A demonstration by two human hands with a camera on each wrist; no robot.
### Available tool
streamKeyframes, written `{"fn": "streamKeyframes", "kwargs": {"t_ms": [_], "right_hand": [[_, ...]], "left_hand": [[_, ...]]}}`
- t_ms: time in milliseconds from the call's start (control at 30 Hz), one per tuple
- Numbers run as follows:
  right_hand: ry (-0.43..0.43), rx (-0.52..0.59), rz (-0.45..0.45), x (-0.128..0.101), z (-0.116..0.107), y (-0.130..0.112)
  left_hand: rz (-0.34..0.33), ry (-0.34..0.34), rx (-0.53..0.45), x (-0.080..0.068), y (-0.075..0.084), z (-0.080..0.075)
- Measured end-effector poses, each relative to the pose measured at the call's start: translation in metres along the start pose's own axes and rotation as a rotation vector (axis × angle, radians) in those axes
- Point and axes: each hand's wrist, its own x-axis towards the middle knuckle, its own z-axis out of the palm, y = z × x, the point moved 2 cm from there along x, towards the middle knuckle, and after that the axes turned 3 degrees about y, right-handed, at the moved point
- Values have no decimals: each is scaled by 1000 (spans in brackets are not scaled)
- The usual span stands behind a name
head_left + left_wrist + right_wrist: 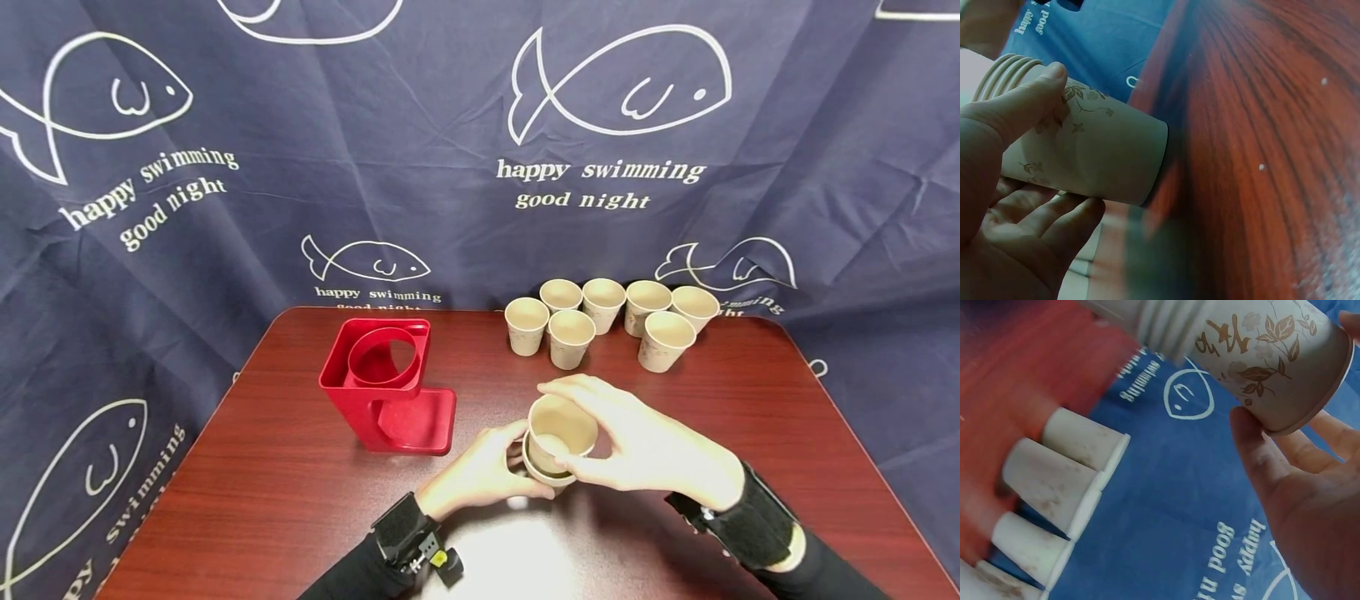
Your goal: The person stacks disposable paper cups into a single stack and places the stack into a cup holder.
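Observation:
My left hand (487,471) grips a stack of nested paper cups (1107,147), thumb on one side and fingers on the other. Several rims show at the stack's mouth in the left wrist view. My right hand (637,437) holds another paper cup (1272,365) near its rim, thumb and fingers on opposite sides. This cup's lower part sits inside the mouth of the stack, and most of its wall stands above the rims. Brown leaf and flower prints mark the cups' outsides.
A red plastic stand (420,421) with a square top and a round ring is on the left of the brown table (277,467). Several single paper cups (572,340) stand upright at the back right. Behind the table hangs a blue curtain (450,167) with white fish prints.

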Motion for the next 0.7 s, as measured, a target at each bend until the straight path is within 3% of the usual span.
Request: {"fn": "streamKeyframes", "kwargs": {"t_ms": [433, 700], "right_hand": [[-38, 58, 51, -11, 30, 18], [-73, 117, 14, -9, 35, 18]], "left_hand": [[-16, -5, -89, -1, -2, 3], [4, -1, -15, -1, -1, 1]]}}
